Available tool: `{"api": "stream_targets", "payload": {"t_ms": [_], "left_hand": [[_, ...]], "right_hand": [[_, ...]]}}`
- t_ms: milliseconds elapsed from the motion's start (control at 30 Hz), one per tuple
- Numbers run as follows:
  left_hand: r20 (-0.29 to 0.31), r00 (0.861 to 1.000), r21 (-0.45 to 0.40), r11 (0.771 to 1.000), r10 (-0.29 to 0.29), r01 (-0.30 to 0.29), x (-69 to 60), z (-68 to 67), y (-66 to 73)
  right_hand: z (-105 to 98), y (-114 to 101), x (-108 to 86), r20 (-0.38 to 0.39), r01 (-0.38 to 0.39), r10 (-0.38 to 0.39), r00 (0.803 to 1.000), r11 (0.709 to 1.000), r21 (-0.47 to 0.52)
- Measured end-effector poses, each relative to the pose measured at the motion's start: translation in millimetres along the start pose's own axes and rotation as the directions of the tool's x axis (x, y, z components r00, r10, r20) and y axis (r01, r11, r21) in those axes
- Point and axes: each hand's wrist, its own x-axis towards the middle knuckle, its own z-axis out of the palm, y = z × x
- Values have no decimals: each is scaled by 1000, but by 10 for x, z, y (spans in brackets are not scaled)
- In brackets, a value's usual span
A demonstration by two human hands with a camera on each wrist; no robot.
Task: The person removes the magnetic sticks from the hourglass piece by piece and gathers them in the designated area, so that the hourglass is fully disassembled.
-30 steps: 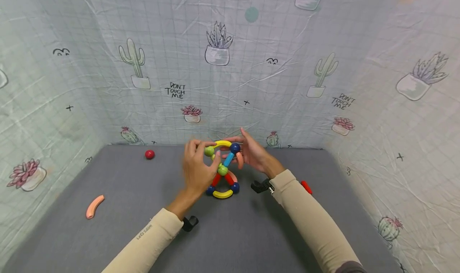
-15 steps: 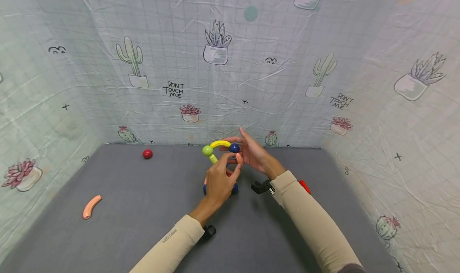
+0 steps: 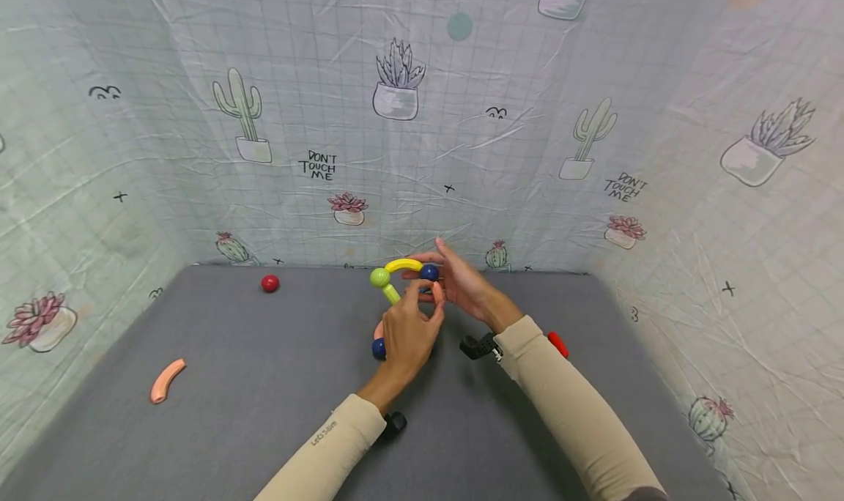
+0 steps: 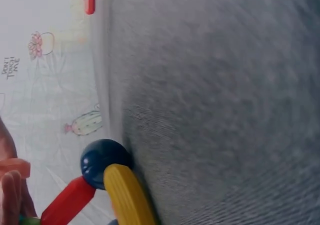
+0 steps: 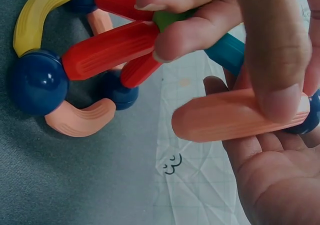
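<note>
In the head view my left hand (image 3: 412, 336) pinches a pink curved magnetic rod (image 3: 438, 294) between thumb and fingers. The rod's far end lies by a dark blue ball (image 3: 429, 272) of the ball-and-rod structure; contact is unclear. A yellow curved rod (image 3: 403, 264) links that ball to a green ball (image 3: 379, 277). My right hand (image 3: 468, 285) is behind the upper part, thumb up and fingers reaching behind the ball. The right wrist view shows red rods (image 5: 110, 50) rising from a base of blue balls (image 5: 39, 82) and curved rods. My left hand hides the structure's middle.
On the grey table (image 3: 264, 435), a loose pink curved rod (image 3: 168, 381) lies at the left and a red ball (image 3: 269, 283) near the back. A red rod (image 3: 558, 343) lies beside the right sleeve. A patterned cloth (image 3: 422, 157) hangs behind.
My left hand has moved right from the green ball to the pink curved rod and now pinches it. The right hand stays in nearly the same place behind the structure.
</note>
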Motion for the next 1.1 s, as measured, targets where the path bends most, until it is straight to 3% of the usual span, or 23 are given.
{"api": "stream_targets", "payload": {"t_ms": [167, 333, 467, 633, 800, 967, 1100], "left_hand": [[78, 996, -77, 996, -33, 39, -20, -37, 14], [120, 993, -130, 991, -23, 39, -60, -139, 44], [145, 989, -134, 991, -9, 29, -81, -323, 67], [201, 980, -177, 983, -2, 39, -121, -659, -5], [221, 975, -149, 988, -10, 44, -182, -1059, -265], [210, 976, -11, 999, -49, 53, -225, -1498, -680], [212, 974, 118, 992, -75, 51, -242, -1850, -1049]], "right_hand": [[24, 3, 11, -2, 1, -1, 1000, 1000, -7], [42, 12, 25, 9, 2, -2, 1000, 1000, -15], [48, 9, 21, -11, 8, -8, 1000, 1000, -23], [50, 15, 27, -4, 21, -21, 1000, 1000, -18], [59, 21, 26, -1, 22, -22, 1000, 1000, 2], [68, 13, 32, 1, 14, -14, 1000, 1000, 2], [69, 14, 31, -6, 18, -18, 1000, 1000, -13]]}}
